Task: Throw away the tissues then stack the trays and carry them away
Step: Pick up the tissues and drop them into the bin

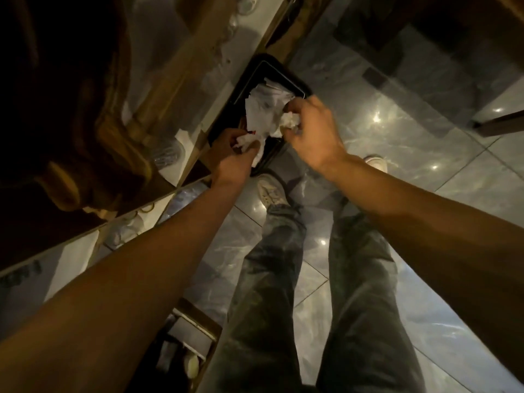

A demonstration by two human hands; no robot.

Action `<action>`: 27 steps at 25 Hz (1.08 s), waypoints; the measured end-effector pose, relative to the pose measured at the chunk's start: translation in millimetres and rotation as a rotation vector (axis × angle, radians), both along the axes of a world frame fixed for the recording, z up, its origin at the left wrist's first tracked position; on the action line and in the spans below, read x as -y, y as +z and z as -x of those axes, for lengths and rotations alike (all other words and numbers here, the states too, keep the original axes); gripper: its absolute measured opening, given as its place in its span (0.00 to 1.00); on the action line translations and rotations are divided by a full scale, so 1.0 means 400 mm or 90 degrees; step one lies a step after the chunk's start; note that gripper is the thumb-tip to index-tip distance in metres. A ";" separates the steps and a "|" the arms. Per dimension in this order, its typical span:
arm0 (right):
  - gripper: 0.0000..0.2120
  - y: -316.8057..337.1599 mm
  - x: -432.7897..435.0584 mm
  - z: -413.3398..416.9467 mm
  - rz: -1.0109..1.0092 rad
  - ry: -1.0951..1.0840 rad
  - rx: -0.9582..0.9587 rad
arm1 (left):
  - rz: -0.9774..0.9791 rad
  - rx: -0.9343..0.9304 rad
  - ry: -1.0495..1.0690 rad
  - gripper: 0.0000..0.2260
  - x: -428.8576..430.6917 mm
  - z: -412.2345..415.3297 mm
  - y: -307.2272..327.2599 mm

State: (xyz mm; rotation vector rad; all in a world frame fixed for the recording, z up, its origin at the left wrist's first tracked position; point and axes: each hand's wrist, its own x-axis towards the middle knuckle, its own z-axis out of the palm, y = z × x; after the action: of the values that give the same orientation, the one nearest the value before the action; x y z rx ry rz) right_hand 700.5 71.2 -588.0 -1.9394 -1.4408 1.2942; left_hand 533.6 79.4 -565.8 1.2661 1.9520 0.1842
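A black bin (286,78) stands on the floor against a wooden cabinet, filled with white crumpled tissues (262,109). My left hand (236,154) reaches over the bin's near edge, its fingers closed on a white tissue wad (243,141). My right hand (312,131) hovers over the bin's right side and pinches a small balled tissue (289,120). No tray shows in the head view.
A wooden cabinet with glass fronts (158,89) runs along the left. The floor is glossy grey tile (397,131). My legs in dark jeans (283,265) and white shoes (269,191) stand just before the bin. Dark furniture (453,38) sits at the upper right.
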 end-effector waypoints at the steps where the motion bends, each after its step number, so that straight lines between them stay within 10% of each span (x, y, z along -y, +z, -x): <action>1: 0.15 -0.028 -0.012 0.012 -0.011 0.016 0.003 | 0.016 -0.013 0.006 0.14 -0.012 0.004 -0.033; 27: 0.33 -0.176 -0.035 0.044 -0.014 0.213 0.112 | 0.038 -0.002 0.125 0.18 -0.036 -0.021 -0.175</action>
State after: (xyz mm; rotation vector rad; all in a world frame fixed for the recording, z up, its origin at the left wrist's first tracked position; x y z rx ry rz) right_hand 682.7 85.2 -658.2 -1.8933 -1.9247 1.2596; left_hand 542.0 93.6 -636.0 1.0365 2.0686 0.2204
